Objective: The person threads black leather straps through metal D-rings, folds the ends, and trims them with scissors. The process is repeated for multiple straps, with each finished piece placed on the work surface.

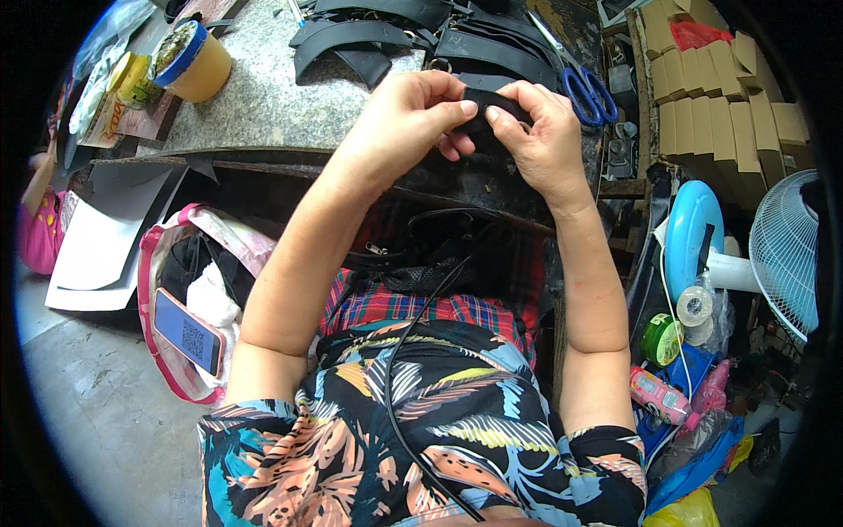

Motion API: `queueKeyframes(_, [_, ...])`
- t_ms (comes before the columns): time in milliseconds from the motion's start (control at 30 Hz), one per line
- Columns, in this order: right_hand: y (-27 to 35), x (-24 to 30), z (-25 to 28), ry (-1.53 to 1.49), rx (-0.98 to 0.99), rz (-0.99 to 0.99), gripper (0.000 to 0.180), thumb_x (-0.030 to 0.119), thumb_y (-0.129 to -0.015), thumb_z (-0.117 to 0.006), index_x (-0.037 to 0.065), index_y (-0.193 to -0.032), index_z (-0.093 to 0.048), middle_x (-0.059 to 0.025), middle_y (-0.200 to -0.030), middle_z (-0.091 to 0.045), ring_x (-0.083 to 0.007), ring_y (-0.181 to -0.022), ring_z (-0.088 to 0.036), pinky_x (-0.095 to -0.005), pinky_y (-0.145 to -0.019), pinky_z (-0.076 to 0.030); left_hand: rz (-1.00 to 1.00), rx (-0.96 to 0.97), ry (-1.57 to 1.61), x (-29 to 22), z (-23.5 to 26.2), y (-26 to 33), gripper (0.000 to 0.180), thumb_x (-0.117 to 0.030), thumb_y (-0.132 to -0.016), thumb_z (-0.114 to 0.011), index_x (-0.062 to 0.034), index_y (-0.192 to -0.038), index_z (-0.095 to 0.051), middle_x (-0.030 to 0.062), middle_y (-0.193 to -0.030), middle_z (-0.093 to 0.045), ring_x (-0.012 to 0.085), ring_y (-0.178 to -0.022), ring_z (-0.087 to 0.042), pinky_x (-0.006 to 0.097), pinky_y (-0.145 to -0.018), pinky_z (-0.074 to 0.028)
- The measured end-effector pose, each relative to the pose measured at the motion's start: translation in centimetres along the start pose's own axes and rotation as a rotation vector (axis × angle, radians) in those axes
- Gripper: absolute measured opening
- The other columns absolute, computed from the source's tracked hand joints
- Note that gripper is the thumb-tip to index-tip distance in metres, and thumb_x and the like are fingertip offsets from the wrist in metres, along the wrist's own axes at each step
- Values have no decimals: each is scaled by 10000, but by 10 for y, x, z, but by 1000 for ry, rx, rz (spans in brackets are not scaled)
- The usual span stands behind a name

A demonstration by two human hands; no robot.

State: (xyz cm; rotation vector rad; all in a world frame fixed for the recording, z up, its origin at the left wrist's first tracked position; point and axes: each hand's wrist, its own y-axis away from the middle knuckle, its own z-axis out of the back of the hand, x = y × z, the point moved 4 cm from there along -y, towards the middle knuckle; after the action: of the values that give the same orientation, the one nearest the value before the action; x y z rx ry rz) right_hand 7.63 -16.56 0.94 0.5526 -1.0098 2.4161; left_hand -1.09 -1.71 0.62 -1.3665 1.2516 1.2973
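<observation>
A small black strap piece is pinched between both my hands above the edge of the worktable. My left hand grips its left end with thumb and fingers. My right hand holds its right end with thumb and forefinger. Several curved black strap pieces lie on the table just beyond my hands. Blue-handled scissors rest right of my right hand.
A blue-lidded tub of yellow paste stands at the table's far left. An open bag with a phone sits on the floor at left. Stacked cardboard boxes, a fan, tape rolls and bottles crowd the right.
</observation>
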Motion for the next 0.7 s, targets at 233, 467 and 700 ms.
queueKeyframes(233, [-1, -9, -3, -247, 75, -165, 242, 246, -827, -736, 29, -927, -694, -91, -773, -671, -204, -660, -640, -327, -623, -494, -97, -120, -25, -1, -5, 4, 195, -75, -916, -644, 92, -1016, -626, 105, -832, -675, 148, -640, -686, 240, -556, -552])
queueKeyframes(467, [0, -12, -4, -350, 100, -205, 218, 230, -824, -751, 34, -904, -699, -77, -766, -665, -181, -676, -629, -315, -654, -480, -76, -133, 13, 0, -4, 2, 168, -70, -906, -659, 76, -985, -635, 109, -823, -682, 140, -645, -687, 233, -554, -552])
queueKeyframes(700, [-1, -2, -1, 19, -10, -108, 203, 295, -789, -713, 105, -842, -669, -44, -641, -577, -236, -637, -575, -377, -684, -398, -427, -320, -466, -4, -21, 14, 85, -21, -912, -650, 26, -983, -645, 52, -818, -691, 96, -698, -685, 209, -599, -544])
